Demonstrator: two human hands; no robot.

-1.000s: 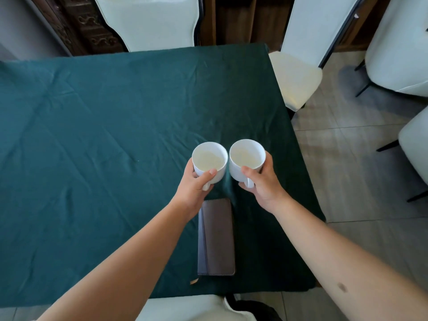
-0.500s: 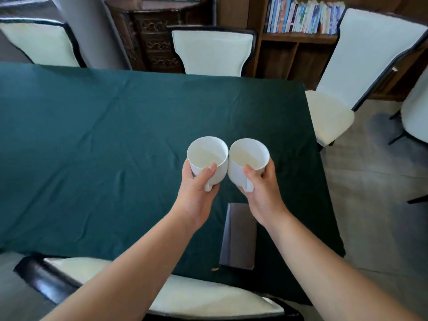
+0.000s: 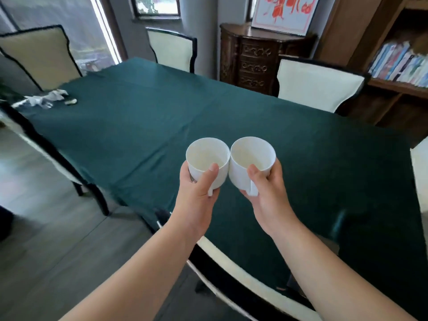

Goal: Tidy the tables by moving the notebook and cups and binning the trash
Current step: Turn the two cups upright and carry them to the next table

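Two white cups held side by side above a table [image 3: 143, 117] covered in a dark green cloth. The left hand [image 3: 196, 193] is closed around the left cup [image 3: 206, 163], thumb pressed against the near wall just below the rim and fingers wrapped round the far side; the handle shows beneath the thumb. The right hand [image 3: 266, 193] is closed around the right cup [image 3: 251, 162] in the same way, thumb on the near wall and the handle protruding below it at the palm. The two cups touch at their rims, both upright with open mouths facing the camera; both interiors appear empty, though faint discolouration on the inner walls cannot be made out clearly. Both cups are lifted clear of the table, above its near edge.

Crumpled trash [image 3: 44, 98], pale and partly transparent, lies on the table at its far left corner, well apart from the cups; a small dark item [image 3: 70, 102] rests just beside it on the cloth. Cream-upholstered chairs with dark frames stand round the table: one [image 3: 39, 54] behind the far left corner, one [image 3: 172, 49] at the far end, one [image 3: 317, 85] along the right side, and one [image 3: 243, 279] tucked under the near edge, below the forearms. A carved wooden cabinet [image 3: 252, 63] stands beyond the far right of the table, with a bookshelf [image 3: 398, 63] of books to its right.
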